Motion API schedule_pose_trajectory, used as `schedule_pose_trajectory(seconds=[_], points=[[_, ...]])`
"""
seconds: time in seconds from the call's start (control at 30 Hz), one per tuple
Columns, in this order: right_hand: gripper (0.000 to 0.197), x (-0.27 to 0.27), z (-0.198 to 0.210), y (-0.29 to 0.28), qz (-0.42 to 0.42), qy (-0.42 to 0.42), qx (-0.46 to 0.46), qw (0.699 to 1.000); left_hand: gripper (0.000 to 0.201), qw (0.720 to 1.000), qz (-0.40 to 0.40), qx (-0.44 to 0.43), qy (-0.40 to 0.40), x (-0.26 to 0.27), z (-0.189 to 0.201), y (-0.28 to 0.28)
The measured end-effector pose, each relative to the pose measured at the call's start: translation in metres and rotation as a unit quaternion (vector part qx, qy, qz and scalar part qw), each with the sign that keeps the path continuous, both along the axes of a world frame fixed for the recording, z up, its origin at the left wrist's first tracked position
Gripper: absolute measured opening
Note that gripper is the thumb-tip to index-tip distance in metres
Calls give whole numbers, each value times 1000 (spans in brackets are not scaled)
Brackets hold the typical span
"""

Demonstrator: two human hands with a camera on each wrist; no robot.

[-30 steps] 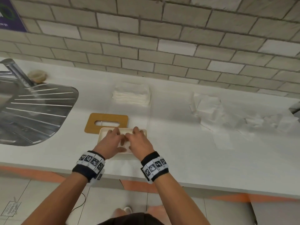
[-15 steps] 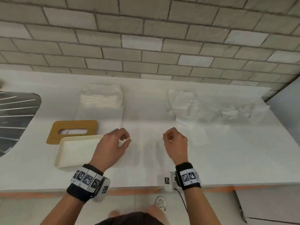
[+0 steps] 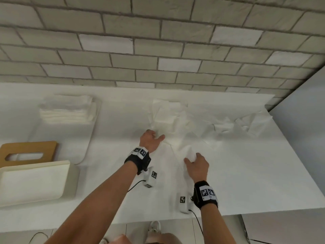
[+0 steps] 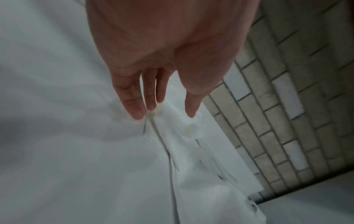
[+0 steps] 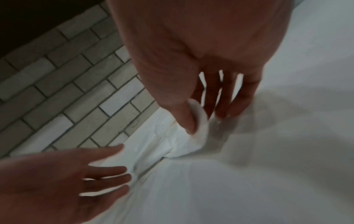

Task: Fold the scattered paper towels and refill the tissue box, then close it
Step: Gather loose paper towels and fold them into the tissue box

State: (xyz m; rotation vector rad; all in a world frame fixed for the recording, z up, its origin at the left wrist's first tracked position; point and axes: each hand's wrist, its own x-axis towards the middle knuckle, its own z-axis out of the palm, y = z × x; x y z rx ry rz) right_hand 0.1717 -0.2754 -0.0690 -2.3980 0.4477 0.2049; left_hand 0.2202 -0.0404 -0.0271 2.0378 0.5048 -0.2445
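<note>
So progress-wise I'd call this early-to-middle. On the long white counter (image 3: 246, 173) there's a big loose pile of crumpled white paper towels (image 3: 202, 120) strewn along the back toward the right, none of it folded yet. Over on the left near the wall sits a neat stack of folded white paper towels (image 3: 67, 111), so some of the folding looks done. The cream rectangular tissue box (image 3: 35, 180) is at the near left edge, open on top, and as far as I can tell nothing's in it. Its tan wooden lid with the oval slot (image 3: 28, 152) lies flat on the counter just behind the box, so refilling and closing are both left to do.

Hands: the right hand (image 3: 197, 167) has a corner of one flat white sheet (image 3: 182, 147) pinched between thumb and fingers; the wrist view shows the paper bunched up against the thumb. The left hand (image 3: 151, 140) is spread, fingers straight and loose, fingertips (image 4: 138, 112) right at the far edge of that same sheet. Whether it's actually touching, can't tell, too blurry.
</note>
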Motion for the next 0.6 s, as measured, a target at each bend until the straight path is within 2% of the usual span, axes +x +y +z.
schedule_pose_trajectory(seconds=[0.03,0.1,0.23,0.33,0.4,0.47,0.53,0.6], points=[[36,-7,7,-5,-15,-39,42,998,62,1000,9,-6,14,9,-5,-7],[21,-20,23,-17,-29,-127,99,987,61,999,21,-1,26,20,-15,-16],[11,-35,64,-46,27,-220,133,966,35,999,50,-3,-11,24,-20,-23],[10,-32,110,-63,135,-232,107,957,18,993,31,-20,-110,16,-2,-26],[8,-30,150,-63,258,-172,107,945,13,983,17,-46,-174,5,20,-25],[10,-26,182,-54,359,-116,108,920,15,972,-10,-88,-219,-7,44,-24],[12,-20,201,-40,374,-144,118,909,13,955,-42,-170,-238,-20,69,-27],[12,-10,205,-22,322,-226,116,912,6,934,-57,-246,-252,-34,91,-29]])
